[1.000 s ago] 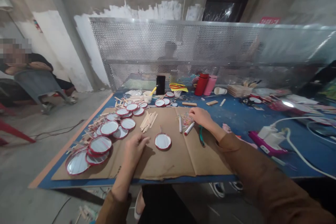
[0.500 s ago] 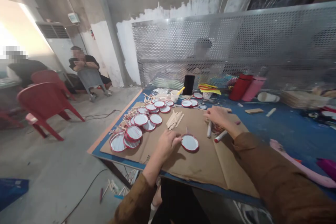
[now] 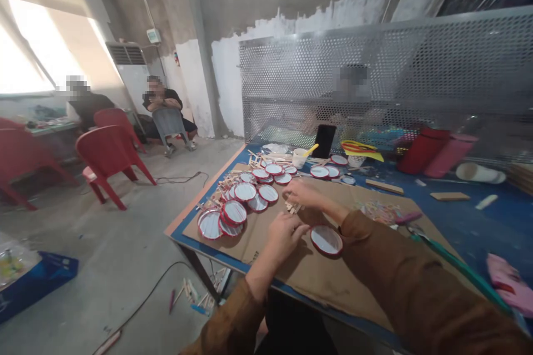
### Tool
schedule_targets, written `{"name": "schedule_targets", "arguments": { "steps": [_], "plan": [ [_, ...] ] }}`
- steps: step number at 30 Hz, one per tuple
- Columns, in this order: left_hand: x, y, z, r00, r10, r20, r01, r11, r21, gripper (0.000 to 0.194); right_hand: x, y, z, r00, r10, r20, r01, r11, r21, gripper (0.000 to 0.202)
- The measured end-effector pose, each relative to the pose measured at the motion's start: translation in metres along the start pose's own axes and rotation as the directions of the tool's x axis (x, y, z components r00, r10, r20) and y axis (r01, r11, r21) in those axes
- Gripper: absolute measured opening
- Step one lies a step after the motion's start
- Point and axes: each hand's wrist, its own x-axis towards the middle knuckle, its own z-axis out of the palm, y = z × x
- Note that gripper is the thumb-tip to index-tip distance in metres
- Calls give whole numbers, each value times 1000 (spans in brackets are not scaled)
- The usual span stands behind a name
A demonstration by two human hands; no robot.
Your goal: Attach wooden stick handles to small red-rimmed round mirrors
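My right hand (image 3: pixel 306 194) is over a small pile of wooden sticks (image 3: pixel 293 208) on the cardboard sheet (image 3: pixel 308 274). Its fingers curl together at the pile, and what they pinch is hidden. Just in front of it, my left hand (image 3: pixel 285 233) rests low on the cardboard, thumb apart from the loosely bent fingers. Close by its thumb lies a round white disc with a red rim (image 3: pixel 327 240), partly beside my right sleeve. Several similar red-rimmed discs (image 3: pixel 245 192), with sticks among them, overlap in a heap to the left.
A cup with a yellow handle (image 3: pixel 298 158), a dark phone (image 3: pixel 324 141) and a red bottle (image 3: pixel 423 151) stand along the back before a perforated metal screen (image 3: pixel 287 80). Small colourful bands (image 3: pixel 378 212) lie right. People sit beyond the table; red chairs (image 3: pixel 110 155) are left.
My right hand has moved left from the coloured bands to the wooden sticks. My left hand stays near the single disc. The view has turned left, and my sleeve covers the white tubes.
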Motion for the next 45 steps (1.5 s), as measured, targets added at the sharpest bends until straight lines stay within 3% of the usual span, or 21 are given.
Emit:
{"name": "schedule_targets", "arguments": {
  "steps": [5,9,12,16,20,23,27,31,35,38,41,45],
  "plan": [
    [2,-2,2,999,49,20,-49,998,41,30,4,22,-7,997,69,24,-71,989,129,19],
    [2,-5,4,999,52,13,-52,998,35,35,16,44,-19,972,221,-75,-216,973,80,30],
    [1,-7,6,998,62,-13,-61,998,11,40,34,55,-24,946,313,-85,-312,950,29,30],
    [-1,-11,12,992,95,-82,-98,995,-33,49,56,69,-27,900,435,-31,-436,897,-72,28],
    [-4,-12,17,988,117,-98,-123,991,-56,53,60,84,-31,848,518,110,-496,850,-177,19],
    [-5,-13,21,988,126,-92,-133,988,-72,55,51,90,-31,842,518,151,-479,846,-235,12],
    [-4,-13,25,976,160,-147,-176,979,-102,66,43,86,-27,893,441,87,-407,875,-262,22],
    [-4,-13,27,969,166,-184,-188,976,-113,69,56,71,-29,914,406,-12,-393,874,-286,27],
    [-5,-11,26,963,177,-204,-208,969,-137,70,77,55,-48,903,406,-141,-430,853,-296,33],
    [-5,-9,23,960,198,-198,-233,957,-171,67,79,62,-71,847,456,-273,-522,810,-265,35],
    [-4,-7,20,949,235,-209,-276,941,-197,63,62,91,-95,722,548,-423,-663,724,-193,39],
    [-4,-6,17,930,310,-198,-352,905,-238,59,20,143,-119,595,716,-364,-797,584,-153,37]
  ]
}}
